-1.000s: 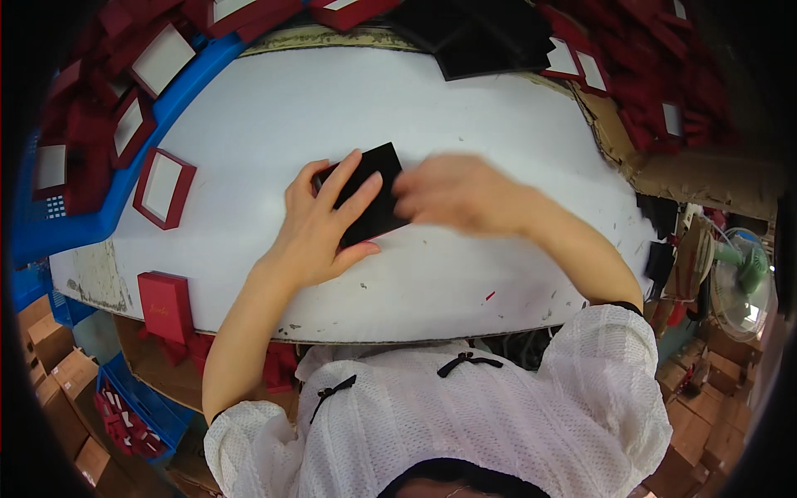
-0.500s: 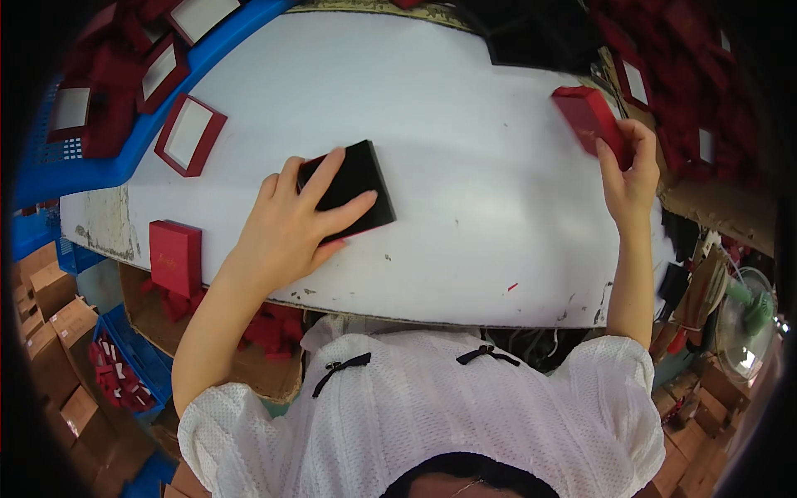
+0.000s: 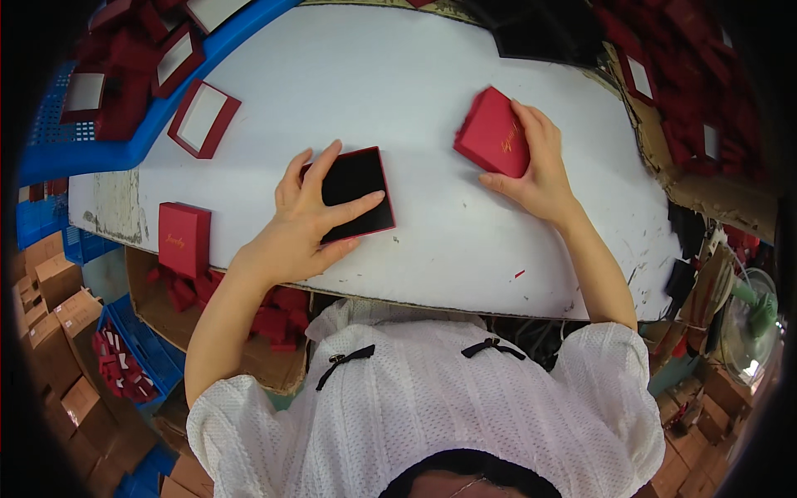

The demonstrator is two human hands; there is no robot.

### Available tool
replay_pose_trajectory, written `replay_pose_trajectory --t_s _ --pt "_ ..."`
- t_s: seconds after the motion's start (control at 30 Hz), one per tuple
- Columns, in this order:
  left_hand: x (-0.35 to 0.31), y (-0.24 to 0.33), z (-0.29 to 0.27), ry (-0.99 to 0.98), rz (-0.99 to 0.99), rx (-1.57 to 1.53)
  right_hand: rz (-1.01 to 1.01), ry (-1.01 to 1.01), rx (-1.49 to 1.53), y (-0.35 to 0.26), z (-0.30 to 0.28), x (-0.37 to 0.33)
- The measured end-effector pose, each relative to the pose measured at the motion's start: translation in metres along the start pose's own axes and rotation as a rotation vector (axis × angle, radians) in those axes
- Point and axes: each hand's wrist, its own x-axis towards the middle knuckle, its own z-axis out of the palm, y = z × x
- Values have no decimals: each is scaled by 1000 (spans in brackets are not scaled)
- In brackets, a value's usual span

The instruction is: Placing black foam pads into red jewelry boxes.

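A shallow red gift box base [image 3: 393,217] lies on the white table with a black padded insert [image 3: 353,192] inside its rim. My left hand [image 3: 311,216] grips this base from its left side, the index finger stretched across the insert and the thumb along the near edge. Farther right, my right hand [image 3: 535,166] holds a red box lid [image 3: 494,137] with gold lettering on top, tilted, its fingers on the right side and the thumb below. The lid and the base are apart. My hand covers the base's left part.
At the upper left, a blue plastic crate [image 3: 124,158] holds several red box parts. A red box piece with a white inside [image 3: 201,119] lies beside it. A red box [image 3: 184,239] sits at the table's near left edge. Black pads [image 3: 540,29] lie at the far edge; more red boxes [image 3: 697,91] are piled right.
My right hand has brought the red lid left from the table's right edge toward the middle. Under my left hand, the black insert has gone down inside the base's red rim.
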Motion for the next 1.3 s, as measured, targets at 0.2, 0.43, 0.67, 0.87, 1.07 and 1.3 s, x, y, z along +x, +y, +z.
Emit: replay_pose_trajectory --t_s 0.2,0.43,0.67,0.87,1.07,1.3 --pt "28 -14 54 385 23 -812 -420 -267 72 -63 32 36" --pt "35 -6 33 187 139 -203 -456 -283 -82 -66 47 5" --pt "-26 -11 -14 5 -301 226 -630 -125 -360 -15 0 115" --pt "-93 -52 -45 -85 -811 418 -214 -53 -708 106 -60 181" --pt "-24 -130 -44 398 -681 261 -86 -219 -318 84 -61 192" --pt "26 -66 -2 302 -210 -50 -253 106 -557 98 -44 174"
